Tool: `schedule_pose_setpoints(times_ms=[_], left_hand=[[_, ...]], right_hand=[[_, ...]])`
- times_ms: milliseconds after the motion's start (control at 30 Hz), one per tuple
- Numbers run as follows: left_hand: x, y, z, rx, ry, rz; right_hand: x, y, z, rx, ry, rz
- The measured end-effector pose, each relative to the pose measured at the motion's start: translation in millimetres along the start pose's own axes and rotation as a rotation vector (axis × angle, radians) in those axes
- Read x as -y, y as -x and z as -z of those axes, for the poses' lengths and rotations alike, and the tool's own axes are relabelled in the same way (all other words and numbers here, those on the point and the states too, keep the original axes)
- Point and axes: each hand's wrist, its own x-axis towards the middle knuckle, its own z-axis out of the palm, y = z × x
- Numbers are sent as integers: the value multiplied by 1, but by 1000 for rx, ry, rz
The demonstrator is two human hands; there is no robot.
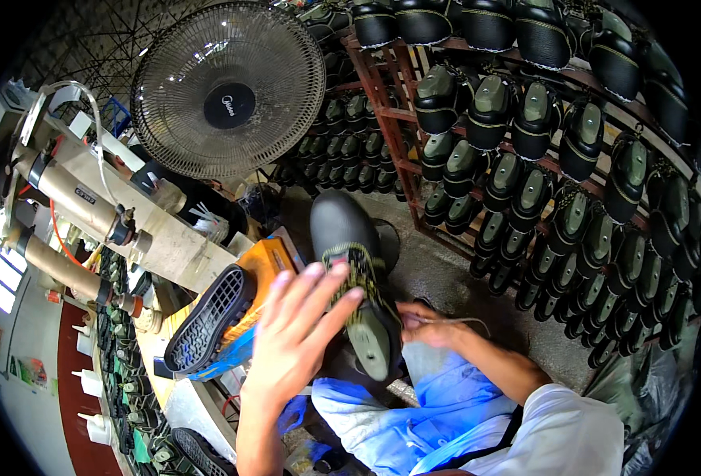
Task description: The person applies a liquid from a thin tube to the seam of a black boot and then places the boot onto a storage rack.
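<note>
A black shoe [340, 226] with yellow-and-black laces is in front of me, its toe pointing away. A grey-green shoe last [368, 347] fills its opening. My left hand [291, 329] is open, fingers spread, over the shoe's left side near the laces; whether it touches them I cannot tell. Low on the shoe's right side, my right hand [431, 327] is closed around a thin pale cord [469, 321] that trails off to the right. The fingertips of that hand are partly hidden by the shoe. Left of the shoe, a black treaded sole [209, 321] leans against an orange-and-blue box [265, 276].
A large round fan [229, 87] stands ahead. Metal cylinders [77, 194] of a machine are at the left. Racks [398, 119] on the right hold many black shoes on lasts. White bottles [92, 383] line the left wall, and another sole [196, 451] lies at the lower left.
</note>
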Motion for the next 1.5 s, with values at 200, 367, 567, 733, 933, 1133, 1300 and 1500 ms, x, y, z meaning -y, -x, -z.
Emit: schedule_pose_setpoints(times_ms=[200,367,567,733,933,1133,1300,1500], left_hand=[[-72,28,65,-1197,548,-55],[-92,11,72,-1344,806,-162],[-98,4,69,-1428,919,-230],[-102,8,74,-1475,905,-229],[-111,10,82,-1580,985,-292],[-125,23,104,-1705,1049,-263],[-129,30,111,-1603,1135,-591],[-57,86,87,-1444,714,-73]], right_hand=[[42,-127,88,-81,-251,97],[155,-244,143,-221,-573,430],[199,-271,211,-585,-585,725],[116,-184,124,-701,-140,478],[193,-61,149,-1012,-196,774],[271,-51,132,-936,-340,557],[273,-56,125,-882,-294,466],[199,-10,60,-714,-128,369]])
